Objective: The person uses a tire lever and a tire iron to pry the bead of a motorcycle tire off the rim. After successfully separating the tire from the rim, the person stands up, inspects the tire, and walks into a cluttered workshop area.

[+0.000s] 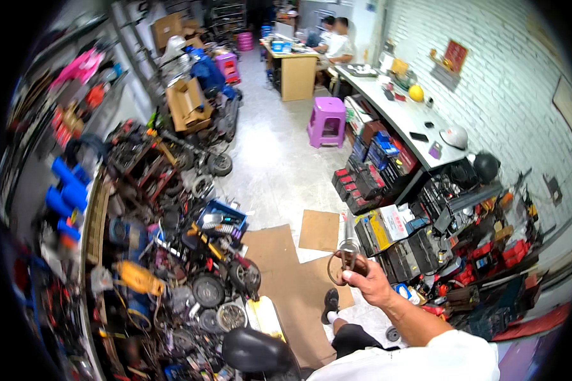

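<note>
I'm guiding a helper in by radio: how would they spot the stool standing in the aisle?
Follow the pale concrete floor up the aisle between the scrap pile on the left and the long grey workbench by the white brick wall. The purple plastic stool stands on the floor at the bench's near-left edge. It is square-topped and stands alone in the open, unlike the smaller pink stool further back among the clutter.

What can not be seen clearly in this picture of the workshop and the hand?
- Left hand: not in the head view at all.
- Tool with a ring handle: the right hand covers its lower part, so its kind is unclear.
- Two people at the far desk: too small to tell what they do.
- Parts pile at the left: blurred and bent near the rim.
</note>
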`<control>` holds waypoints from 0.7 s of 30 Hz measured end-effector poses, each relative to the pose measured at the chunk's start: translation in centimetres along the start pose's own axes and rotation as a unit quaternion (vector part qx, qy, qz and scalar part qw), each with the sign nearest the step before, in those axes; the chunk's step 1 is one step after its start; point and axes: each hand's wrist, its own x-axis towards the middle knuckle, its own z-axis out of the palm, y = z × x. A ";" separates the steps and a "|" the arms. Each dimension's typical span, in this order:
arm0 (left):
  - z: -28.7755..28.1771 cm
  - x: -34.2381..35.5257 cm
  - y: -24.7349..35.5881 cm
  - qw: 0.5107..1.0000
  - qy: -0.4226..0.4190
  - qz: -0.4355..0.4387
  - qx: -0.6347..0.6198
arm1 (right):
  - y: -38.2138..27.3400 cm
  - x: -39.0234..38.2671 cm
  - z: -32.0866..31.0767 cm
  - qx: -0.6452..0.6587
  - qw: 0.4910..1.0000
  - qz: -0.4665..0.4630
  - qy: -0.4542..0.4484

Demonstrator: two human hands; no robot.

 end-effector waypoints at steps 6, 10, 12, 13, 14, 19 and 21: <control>-18.5 16.4 34.3 0.935 -0.069 0.017 -0.348 | 0.9 10.9 -11.2 -0.050 0.999 0.005 0.006; -27.5 21.5 43.8 0.890 -0.079 0.021 -0.448 | -1.1 21.2 -14.6 -0.180 0.983 -0.019 -0.043; -30.3 23.3 46.1 0.879 -0.083 0.018 -0.469 | -0.2 27.9 -15.5 -0.220 0.972 -0.045 -0.071; -31.1 24.0 47.0 0.875 -0.086 0.011 -0.477 | 0.8 31.1 -16.4 -0.252 0.965 -0.012 -0.069; -31.4 24.8 47.6 0.872 -0.093 0.001 -0.481 | 2.5 34.0 -17.4 -0.318 0.945 0.032 -0.065; -30.4 30.5 47.3 0.844 -0.139 -0.115 -0.505 | 22.2 44.6 -26.0 -0.497 0.814 0.288 -0.085; -28.8 34.0 48.6 0.827 -0.197 -0.158 -0.502 | 24.4 43.1 -33.2 -0.505 0.757 0.409 -0.059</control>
